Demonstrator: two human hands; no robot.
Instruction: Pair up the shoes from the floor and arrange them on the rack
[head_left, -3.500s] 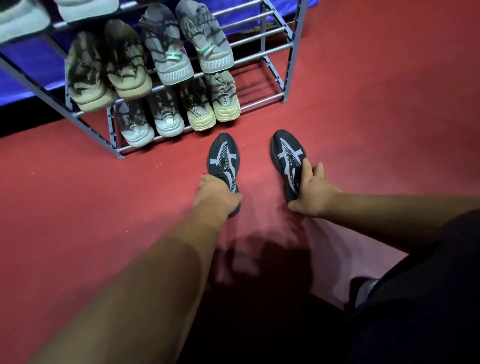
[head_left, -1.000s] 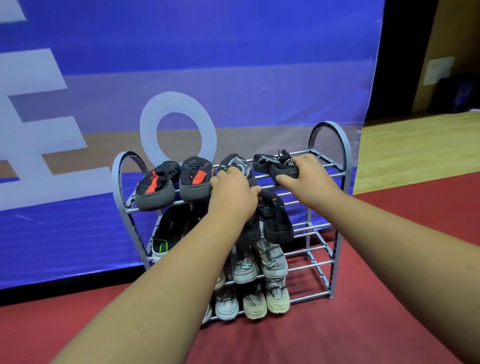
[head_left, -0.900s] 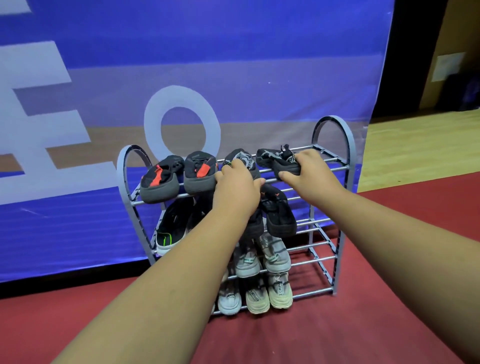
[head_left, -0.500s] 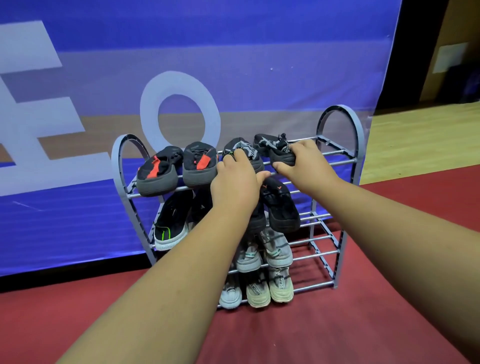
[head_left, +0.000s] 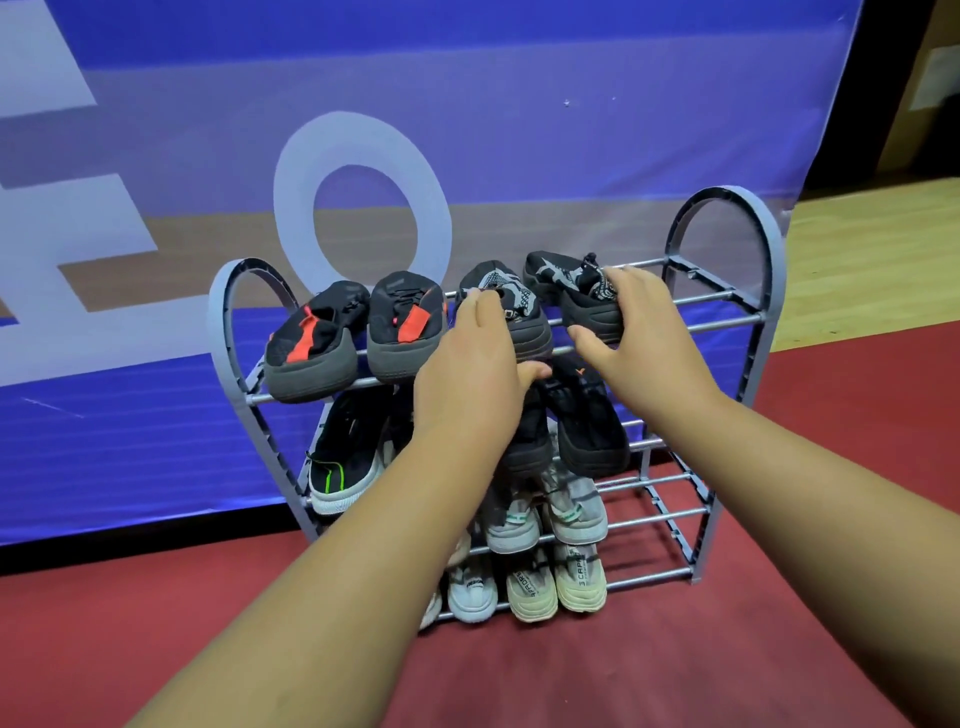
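A grey metal shoe rack (head_left: 775, 244) with several tiers stands on the red floor against a blue banner. Two black shoes with white patterning sit on its top tier, heels toward me. My left hand (head_left: 467, 384) grips the heel of the left patterned shoe (head_left: 511, 293), fingers over the top and thumb below. My right hand (head_left: 644, 343) grips the heel of the right patterned shoe (head_left: 553, 273) the same way. The right shoe lies a little farther back and is angled left.
A black pair with orange patches (head_left: 311, 343) fills the top tier's left side. Lower tiers hold a black shoe with a green stripe (head_left: 337, 457), black shoes (head_left: 589, 431), grey shoes (head_left: 576, 512) and beige shoes (head_left: 579, 584). Each tier's right end is bare bars.
Both patterned shoes were lifted from the floor and now rest on the top tier. Over the last second my hands stayed on their heels with small shifts.
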